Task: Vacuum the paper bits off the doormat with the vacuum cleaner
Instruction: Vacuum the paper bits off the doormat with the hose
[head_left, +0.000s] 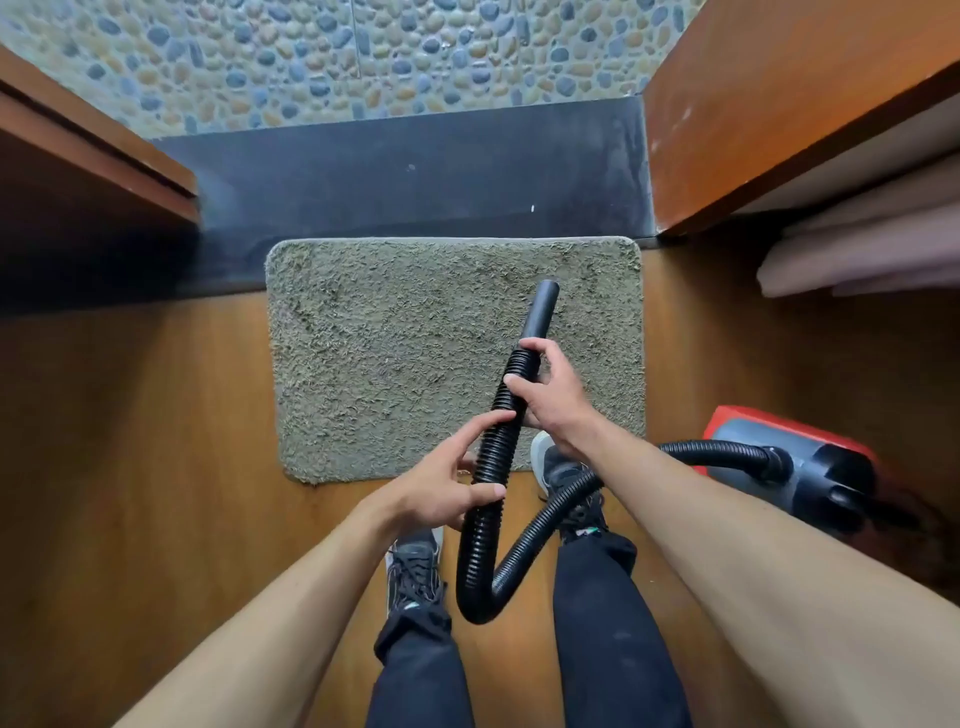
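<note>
While we stand at the near edge of the doormat (389, 338), the hose (500, 436) loops down between our legs and rises into both hands. The left grip (452, 488) is the nearer one. Its thumb and fingers pinch the ribbed hose low down, with the forefinger laid along the ribs. The right grip (550, 395) sits higher and farther out, with its fingers curled round the hose just below the smooth nozzle (540, 312), so we judge it to be the steering hand.

From the right grip the nozzle runs up and away from us, tilted a little to the right. Its open mouth hangs over the right half of the mat, but we cannot tell whether it touches the pile. Most of the mat lies to the left of that line, so we judge the coming sweep should swing the nozzle leftward across its width, with the left grip feeding slack.

To our right the vacuum cleaner (800, 467) sits on the wooden floor just beside the mat's near right corner, with the hose plugged into it.

We cannot make out any paper bits in the mottled pile. Beyond the mat, two white specks (532, 209) lie on the dark threshold (311, 176), though we cannot say whether they are paper.
</note>
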